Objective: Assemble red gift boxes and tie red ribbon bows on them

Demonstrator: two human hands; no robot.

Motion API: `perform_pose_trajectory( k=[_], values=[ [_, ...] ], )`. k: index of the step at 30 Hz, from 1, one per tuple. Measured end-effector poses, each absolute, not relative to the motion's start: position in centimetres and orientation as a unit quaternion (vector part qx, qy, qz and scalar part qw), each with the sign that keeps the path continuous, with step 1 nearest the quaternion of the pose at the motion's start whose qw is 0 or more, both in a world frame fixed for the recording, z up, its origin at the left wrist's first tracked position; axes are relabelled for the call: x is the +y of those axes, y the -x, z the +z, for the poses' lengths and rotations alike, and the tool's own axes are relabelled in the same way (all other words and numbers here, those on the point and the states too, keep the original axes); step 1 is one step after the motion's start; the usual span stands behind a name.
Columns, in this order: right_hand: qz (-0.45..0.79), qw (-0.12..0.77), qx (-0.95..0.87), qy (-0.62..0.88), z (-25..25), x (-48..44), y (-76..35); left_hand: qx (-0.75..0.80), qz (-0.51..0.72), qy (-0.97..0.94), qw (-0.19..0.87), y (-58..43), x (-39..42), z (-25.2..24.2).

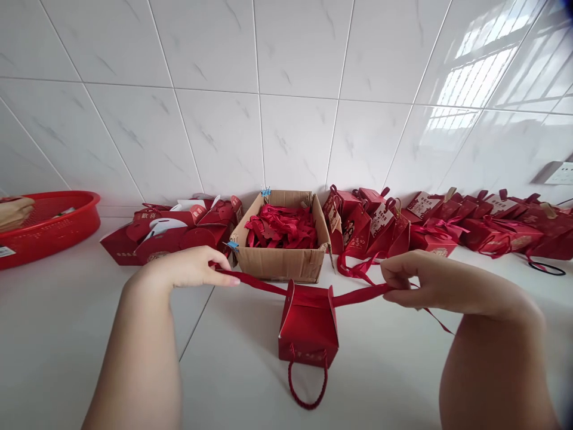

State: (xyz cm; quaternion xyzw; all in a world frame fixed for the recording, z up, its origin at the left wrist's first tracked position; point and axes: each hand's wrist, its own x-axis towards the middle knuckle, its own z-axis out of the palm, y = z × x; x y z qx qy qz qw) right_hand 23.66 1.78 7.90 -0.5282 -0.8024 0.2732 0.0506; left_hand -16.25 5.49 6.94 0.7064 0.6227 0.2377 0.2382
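A small red gift box [308, 325] with a cord handle stands on the white tiled floor between my hands. A red ribbon [259, 283] runs through its top and stretches out to both sides. My left hand [190, 267] pinches the ribbon's left end. The right end is pinched in my right hand [421, 278], and a loose tail trails past my wrist. Both hands are closed on the ribbon and hold it taut above the box.
A cardboard carton [280, 263] full of red ribbons sits just behind the box. Flat red box blanks [170, 233] lie to its left, and a row of finished red boxes [430, 230] runs along the wall to the right. A red plastic basket [49, 230] is far left.
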Motion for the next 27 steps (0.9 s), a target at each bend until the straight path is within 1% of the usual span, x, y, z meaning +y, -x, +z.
perform_pose_trajectory(
  k=[3,4,6,8,12,15,17,23,27],
  values=[
    [0.280,0.032,-0.794,0.539,7.4,2.8,-23.7,0.632,0.058,-0.723,0.271,16.1,5.6,6.9],
    [0.289,0.024,-0.790,0.541,7.3,3.0,-23.6,0.637,0.019,-0.722,0.269,15.9,5.5,7.0],
    [0.314,0.008,-0.779,0.543,7.2,3.4,-23.7,0.636,0.006,-0.728,0.255,15.5,5.1,7.3],
    [0.334,0.011,-0.770,0.544,7.2,3.4,-23.7,0.608,0.037,-0.754,0.246,15.0,4.3,7.9],
    [0.322,0.067,-0.764,0.554,7.5,3.1,-23.9,0.550,0.156,-0.787,0.233,14.2,2.8,9.2],
    [0.314,0.099,-0.759,0.561,7.9,2.7,-23.9,0.506,0.245,-0.789,0.248,13.5,2.3,9.9],
    [0.319,0.147,-0.757,0.550,8.3,2.5,-23.6,0.469,0.275,-0.791,0.283,12.7,2.2,10.2],
    [0.398,0.324,-0.737,0.440,8.8,1.9,-21.8,0.400,0.318,-0.760,0.402,9.8,2.0,10.3],
    [0.371,0.404,-0.716,0.431,8.4,2.0,-20.9,0.345,0.349,-0.742,0.456,9.2,2.0,9.9]
  ],
)
